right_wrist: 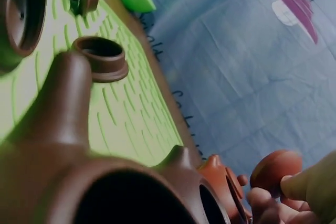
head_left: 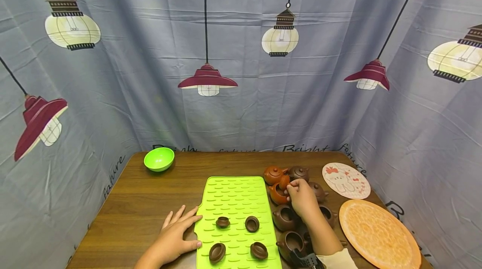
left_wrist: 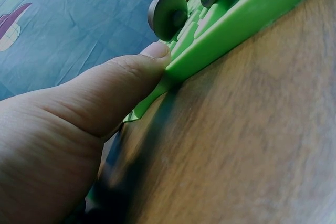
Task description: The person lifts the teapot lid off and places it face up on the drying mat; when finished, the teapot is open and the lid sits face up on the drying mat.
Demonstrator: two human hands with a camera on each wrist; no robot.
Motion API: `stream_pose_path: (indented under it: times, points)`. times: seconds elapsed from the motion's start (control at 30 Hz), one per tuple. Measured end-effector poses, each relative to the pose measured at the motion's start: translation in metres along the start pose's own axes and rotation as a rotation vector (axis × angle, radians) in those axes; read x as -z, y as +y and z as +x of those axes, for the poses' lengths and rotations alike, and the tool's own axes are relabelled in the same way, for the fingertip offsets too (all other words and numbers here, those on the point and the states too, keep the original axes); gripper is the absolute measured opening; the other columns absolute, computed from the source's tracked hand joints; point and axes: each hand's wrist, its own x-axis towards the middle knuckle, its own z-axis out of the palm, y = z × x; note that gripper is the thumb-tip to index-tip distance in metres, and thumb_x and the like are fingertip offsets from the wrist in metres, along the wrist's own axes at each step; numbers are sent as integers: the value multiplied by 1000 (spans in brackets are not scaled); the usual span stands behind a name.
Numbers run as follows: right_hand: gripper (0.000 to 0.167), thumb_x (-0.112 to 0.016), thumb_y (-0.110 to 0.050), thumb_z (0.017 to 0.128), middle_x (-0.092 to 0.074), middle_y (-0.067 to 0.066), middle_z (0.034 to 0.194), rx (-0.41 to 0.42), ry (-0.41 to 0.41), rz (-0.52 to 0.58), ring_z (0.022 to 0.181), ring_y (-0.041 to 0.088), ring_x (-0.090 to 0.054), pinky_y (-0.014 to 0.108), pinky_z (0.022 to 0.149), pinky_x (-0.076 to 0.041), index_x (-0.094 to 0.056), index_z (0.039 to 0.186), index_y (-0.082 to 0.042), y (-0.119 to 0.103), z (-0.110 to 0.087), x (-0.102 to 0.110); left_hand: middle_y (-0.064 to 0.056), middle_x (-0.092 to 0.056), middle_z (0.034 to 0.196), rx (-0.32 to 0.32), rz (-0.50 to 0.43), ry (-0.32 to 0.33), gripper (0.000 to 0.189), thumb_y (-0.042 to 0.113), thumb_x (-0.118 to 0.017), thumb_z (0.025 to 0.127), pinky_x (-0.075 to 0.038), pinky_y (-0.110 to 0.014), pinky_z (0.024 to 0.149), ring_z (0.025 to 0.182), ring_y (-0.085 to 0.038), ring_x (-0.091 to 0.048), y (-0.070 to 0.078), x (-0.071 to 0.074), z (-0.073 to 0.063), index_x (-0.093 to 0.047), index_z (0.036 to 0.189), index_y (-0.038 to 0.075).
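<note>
My right hand pinches a reddish-orange teapot lid by its edge, tilted up in the right wrist view. It hovers over an open orange teapot, whose mouth is partly covered by the hand. My left hand lies at the left edge of a lime-green ridged mat, fingers spread and straight. Its thumb touches the mat's rim in the left wrist view. Several brown teapot lids, including an upturned one, lie on the mat's near half.
Lidless brown teapots, such as a near one, line the mat's right side. Behind them stands a lidded orange teapot beside a dark lidded one. A green bowl sits back left; a round rabbit mat and an orange round mat lie right.
</note>
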Motion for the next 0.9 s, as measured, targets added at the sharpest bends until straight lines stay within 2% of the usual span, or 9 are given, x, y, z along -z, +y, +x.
stream_pose_path:
  times: [0.07,0.2,0.3,0.37,0.5,0.67,0.77,0.9]
  points:
    - [24,-50,-11,110,-69,17,100,-28,-28,99,77,19,-66,28,63,-54,-52,126,6,0,-2,0,-7,-38,169,0,-1,1,82,59,-81,83,7,-76,120,158,-52,-15,0,0,0,-58,149,16]
    - [32,-42,-6,111,-63,16,103,-82,-113,377,78,15,-60,22,61,-52,-42,138,10,1,-4,1,-7,-38,169,2,-5,-1,82,59,-81,83,7,-77,120,158,-52,-15,0,0,0,-58,149,16]
    - [32,-40,-4,111,-59,11,103,-121,-161,545,77,11,-55,19,61,-50,-40,141,8,1,-5,1,-8,-38,169,-1,-6,-2,82,60,-81,83,7,-77,120,158,-52,-15,0,1,0,-58,149,16]
    - [32,-42,-4,111,-59,9,104,-140,-173,608,75,8,-53,17,61,-49,-40,141,6,0,-6,2,-8,-38,169,-3,-5,-2,82,60,-81,83,7,-77,120,158,-52,-15,0,1,0,-58,149,16]
    - [32,-45,-5,110,-63,10,111,-146,-180,669,74,4,-52,15,60,-47,-40,141,2,0,-7,1,-8,-38,168,-13,-6,4,82,60,-81,83,6,-77,120,158,-53,-15,-1,0,1,-59,149,16]
    - [33,-46,-4,110,-64,13,112,-152,-185,676,74,5,-51,15,60,-47,-39,142,1,2,-12,-7,-10,-37,169,-8,-30,-26,83,59,-81,83,9,-79,118,157,-55,-13,-4,-3,-2,-58,149,15]
    - [35,-47,-5,110,-63,13,112,-145,-214,683,74,6,-51,15,60,-47,-39,143,0,1,-15,-14,-11,-37,169,2,-45,-39,84,59,-82,82,10,-79,117,157,-56,-12,-5,-4,-3,-58,149,14]
    - [37,-51,-7,109,-62,13,114,-102,-270,703,76,7,-51,15,61,-47,-40,144,0,-9,-17,-22,-10,-38,169,-13,-36,-20,83,59,-82,82,9,-79,117,157,-55,-14,-6,-2,0,-58,149,15]
